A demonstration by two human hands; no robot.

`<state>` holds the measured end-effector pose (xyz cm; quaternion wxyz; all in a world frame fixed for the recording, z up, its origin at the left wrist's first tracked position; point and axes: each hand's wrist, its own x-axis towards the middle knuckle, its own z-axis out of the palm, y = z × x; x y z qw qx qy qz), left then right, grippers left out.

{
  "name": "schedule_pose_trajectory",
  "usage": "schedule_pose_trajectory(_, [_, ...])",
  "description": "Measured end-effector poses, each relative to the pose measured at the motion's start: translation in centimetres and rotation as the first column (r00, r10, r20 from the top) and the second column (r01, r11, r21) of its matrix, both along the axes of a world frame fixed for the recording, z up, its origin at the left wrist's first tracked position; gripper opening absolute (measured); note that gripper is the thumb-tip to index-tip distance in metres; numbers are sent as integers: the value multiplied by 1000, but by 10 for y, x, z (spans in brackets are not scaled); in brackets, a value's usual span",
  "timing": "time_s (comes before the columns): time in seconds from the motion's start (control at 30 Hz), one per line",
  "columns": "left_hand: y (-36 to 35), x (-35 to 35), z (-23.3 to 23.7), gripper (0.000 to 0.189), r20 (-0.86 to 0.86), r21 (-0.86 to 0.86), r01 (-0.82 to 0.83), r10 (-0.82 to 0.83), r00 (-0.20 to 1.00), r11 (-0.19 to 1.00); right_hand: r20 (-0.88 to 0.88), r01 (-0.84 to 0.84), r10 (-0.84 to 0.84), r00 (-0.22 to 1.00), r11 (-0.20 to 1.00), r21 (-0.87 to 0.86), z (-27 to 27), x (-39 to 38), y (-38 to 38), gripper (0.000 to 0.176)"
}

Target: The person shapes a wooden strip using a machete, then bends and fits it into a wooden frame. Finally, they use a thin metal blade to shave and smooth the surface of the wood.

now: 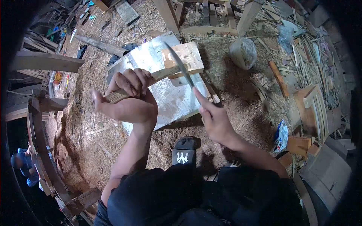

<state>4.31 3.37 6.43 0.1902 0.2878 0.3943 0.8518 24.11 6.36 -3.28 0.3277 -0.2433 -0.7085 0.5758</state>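
Observation:
My left hand (pixel 130 94) is wrapped round a curved wooden piece (pixel 166 72), whose far end lies at a wooden block (pixel 191 56) on a pale, worn board (pixel 169 101). In my right hand (pixel 217 120) is the near end of a long, narrow metal tool (pixel 180 62), its index finger stretched along it. The tool slants up and to the left, passing over the curved piece and the block. Whether it touches the wood, I cannot tell.
Sawdust covers the ground (pixel 90 124). A plastic bag (pixel 243 54) lies right of the board. Wooden frames (pixel 34 124) stand at the left, with a person (pixel 28 167) beyond. Wood scraps (pixel 307 60) and an open wooden box (pixel 307 109) are at the right.

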Motion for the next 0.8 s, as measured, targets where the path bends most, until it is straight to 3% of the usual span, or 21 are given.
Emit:
schedule_pose_trajectory(0.07, [2,2,4,67,20,-44,-19,20,1000,999,164,-54,84,983,982,-181,1,0,2,52])
schedule_pose_trajectory(0.13, [0,4,1,67,-10,-42,-15,15,1000,999,170,-47,77,982,984,-175,12,2,4,51])
schedule_pose_trajectory(0.23, [1,2,0,67,-29,-19,4,-5,1000,1000,-106,1,-9,994,997,-77,32,5,7,52])
schedule_pose_trajectory(0.27, [2,1,-1,67,-9,-18,-19,19,1000,1000,-104,-2,-6,995,997,-80,21,4,5,52])
schedule_pose_trajectory(0.33, [2,0,0,67,8,-15,-35,35,999,999,-108,8,7,994,990,141,-5,1,0,53])
schedule_pose_trajectory(0.37, [1,-1,0,68,19,-33,-43,44,999,999,-109,11,5,994,989,146,-5,3,1,53])
schedule_pose_trajectory(0.47, [6,-1,4,68,18,-41,-46,46,999,998,166,-45,102,981,948,-315,11,5,5,55])
schedule_pose_trajectory(0.5, [2,1,2,68,17,-54,-58,59,998,997,171,-49,110,979,944,-325,15,8,3,55])
schedule_pose_trajectory(0.6, [2,0,1,68,11,-46,-24,24,1000,999,-178,-27,-9,984,979,-200,25,8,3,53])
schedule_pose_trajectory(0.67, [2,0,2,68,37,-26,-15,16,999,1000,-217,-17,-13,976,991,-136,6,6,0,52])
schedule_pose_trajectory(0.73, [4,0,2,68,21,-35,-54,55,998,998,239,-76,120,964,980,-185,2,2,2,52])
schedule_pose_trajectory(0.77, [5,1,4,68,19,-29,-47,47,999,998,186,-58,118,975,952,-301,-2,4,2,52])
schedule_pose_trajectory(0.8, [6,1,4,68,2,-37,-62,62,998,997,183,-55,113,977,954,-295,3,3,6,52])
